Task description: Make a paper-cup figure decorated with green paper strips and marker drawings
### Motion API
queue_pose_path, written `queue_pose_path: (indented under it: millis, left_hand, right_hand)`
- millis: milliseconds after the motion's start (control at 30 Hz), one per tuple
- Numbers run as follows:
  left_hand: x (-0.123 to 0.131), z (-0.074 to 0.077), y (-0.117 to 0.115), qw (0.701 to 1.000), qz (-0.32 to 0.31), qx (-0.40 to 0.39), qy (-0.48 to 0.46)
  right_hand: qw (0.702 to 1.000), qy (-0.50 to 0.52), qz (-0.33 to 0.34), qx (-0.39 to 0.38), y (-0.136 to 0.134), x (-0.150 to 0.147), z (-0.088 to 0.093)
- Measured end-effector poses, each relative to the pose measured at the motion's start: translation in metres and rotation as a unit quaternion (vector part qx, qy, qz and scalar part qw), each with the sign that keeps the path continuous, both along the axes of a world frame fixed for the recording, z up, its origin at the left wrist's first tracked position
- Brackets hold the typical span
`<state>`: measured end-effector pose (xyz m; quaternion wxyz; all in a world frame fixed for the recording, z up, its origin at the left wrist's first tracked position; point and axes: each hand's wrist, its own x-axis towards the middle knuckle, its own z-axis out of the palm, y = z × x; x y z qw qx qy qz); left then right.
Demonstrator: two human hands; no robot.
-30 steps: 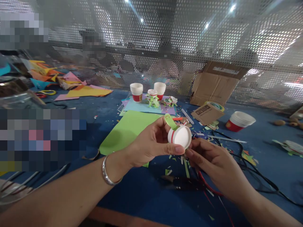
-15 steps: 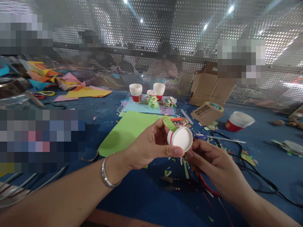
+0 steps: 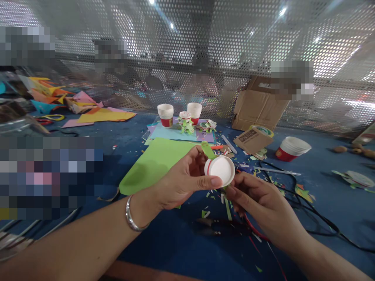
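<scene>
Right now the cup (image 3: pixel 220 170) sits at the centre of the frame, held off the table (image 3: pixel 175 242) with its white round face turned toward the camera. A thin red band shows at its left edge, and a green strip (image 3: pixel 208 150) rises from its upper left rim.

The left hand (image 3: pixel 181 183) pinches the cup, thumb tip (image 3: pixel 215 181) on the lower rim and the other fingers curled behind by the strip. The right hand (image 3: pixel 258 205) comes up from the lower right with loosely bent fingers. Its fingertips meet the cup's underside, though I cannot tell how firmly.

To me this looks like fixing the strip onto the cup. Any further pressing calls for a steady pinch so the thin wall does not buckle.

Below the hands lie scissors (image 3: pixel 222 230) among paper scraps, and a green sheet (image 3: pixel 155 162) lies to the left of centre.

Compared with a second ago the grip is unchanged. The cup faces the camera more squarely, less of the red band shows, and the whole scene sits slightly further left.
</scene>
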<state>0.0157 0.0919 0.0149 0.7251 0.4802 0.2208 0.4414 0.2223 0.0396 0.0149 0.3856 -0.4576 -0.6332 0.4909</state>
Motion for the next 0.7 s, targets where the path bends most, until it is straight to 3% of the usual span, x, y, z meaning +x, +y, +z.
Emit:
queue_pose_path:
  millis: [267,400,533,700]
  left_hand:
    - [-0.001,0.005,-0.002,1.000,0.016,-0.008,-0.019]
    - [0.000,0.003,-0.002,0.999,0.015,0.034,0.013]
    - [0.002,-0.003,-0.003,0.996,0.005,0.069,0.064]
    - [0.001,-0.008,-0.004,0.990,-0.035,0.049,0.127]
  right_hand:
    - [0.998,-0.045,-0.016,0.030,0.001,0.000,-0.001]
    - [0.994,-0.059,-0.052,0.081,0.000,0.001,-0.002]
    - [0.969,-0.133,-0.093,0.187,-0.002,0.000,-0.002]
    - [0.929,-0.226,-0.077,0.282,-0.003,-0.004,-0.001]
